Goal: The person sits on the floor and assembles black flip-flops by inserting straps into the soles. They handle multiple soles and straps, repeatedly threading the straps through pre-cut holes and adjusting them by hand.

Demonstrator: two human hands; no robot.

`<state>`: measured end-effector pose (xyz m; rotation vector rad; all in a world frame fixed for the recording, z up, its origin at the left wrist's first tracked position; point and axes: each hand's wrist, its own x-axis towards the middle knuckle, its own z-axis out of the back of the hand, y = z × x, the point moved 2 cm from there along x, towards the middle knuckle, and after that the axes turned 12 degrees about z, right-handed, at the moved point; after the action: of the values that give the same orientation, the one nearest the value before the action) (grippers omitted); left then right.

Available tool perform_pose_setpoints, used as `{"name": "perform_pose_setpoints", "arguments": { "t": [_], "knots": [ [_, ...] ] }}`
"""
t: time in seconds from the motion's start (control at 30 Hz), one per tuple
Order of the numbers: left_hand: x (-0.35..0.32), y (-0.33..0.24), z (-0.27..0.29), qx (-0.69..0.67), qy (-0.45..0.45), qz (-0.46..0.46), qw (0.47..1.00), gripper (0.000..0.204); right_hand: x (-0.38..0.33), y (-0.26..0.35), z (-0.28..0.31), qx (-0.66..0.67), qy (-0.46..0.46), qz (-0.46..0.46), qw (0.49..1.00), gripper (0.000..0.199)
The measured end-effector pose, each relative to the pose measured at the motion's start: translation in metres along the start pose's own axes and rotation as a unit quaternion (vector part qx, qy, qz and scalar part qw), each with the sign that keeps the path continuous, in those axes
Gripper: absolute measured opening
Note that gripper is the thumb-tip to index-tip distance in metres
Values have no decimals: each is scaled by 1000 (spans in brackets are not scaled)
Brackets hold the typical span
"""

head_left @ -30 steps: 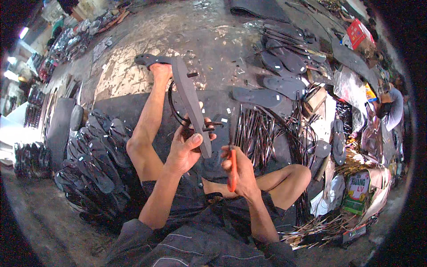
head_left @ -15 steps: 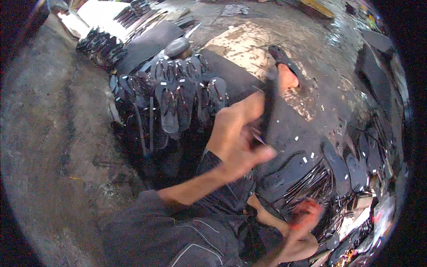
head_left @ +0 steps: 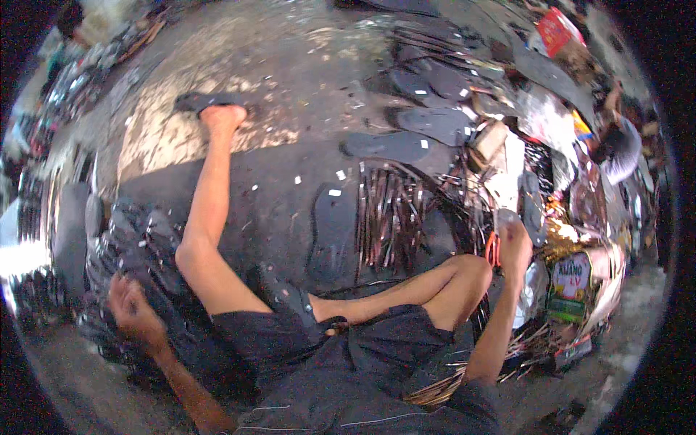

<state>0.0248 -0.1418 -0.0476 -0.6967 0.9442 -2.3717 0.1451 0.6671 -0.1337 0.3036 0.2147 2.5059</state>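
Tool (head_left: 493,249), red and curved — in right hand (head_left: 513,246); thin glossy strips (head_left: 388,217).

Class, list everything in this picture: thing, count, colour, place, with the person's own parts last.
Strapped sandals: many, black, piled left
Flat soles: several, dark grey, centre to upper right
Thin strips: many, dark brown, centre-right
Tool: one, orange-handled, in the right hand
Box: one, mostly red, upper right
Clear plastic: count unclear, transparent, right
Printed package: one, green and white, lower right
Co-worker: one, grey top, far right
Legs: two, bare, centre
Left hand: one, bare, by the strapped sandals
Right hand: one, bare, right
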Motion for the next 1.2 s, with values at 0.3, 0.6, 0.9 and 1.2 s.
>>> {"name": "perform_pose_setpoints", "arguments": {
  "t": [0.3, 0.6, 0.9, 1.2],
  "knots": [
    [-162, -109, -336, 48, 444, -172, 878, 105, 202, 132, -112, 140, 62, 256, 954, 52],
    [-138, -98, -335, 53, 280, -148, 947, 119, 278, 199, -135, -187, 184, 341, 902, 91],
    [-37, -57, -380, -151, 456, 82, 873, 92, 207, 302, -149, -54, 402, 478, 779, 98],
    [-1, -49, -360, -241, 638, 365, 634, 108, 123, 418, -132, -34, 251, 668, 700, 75]
  ]
}}
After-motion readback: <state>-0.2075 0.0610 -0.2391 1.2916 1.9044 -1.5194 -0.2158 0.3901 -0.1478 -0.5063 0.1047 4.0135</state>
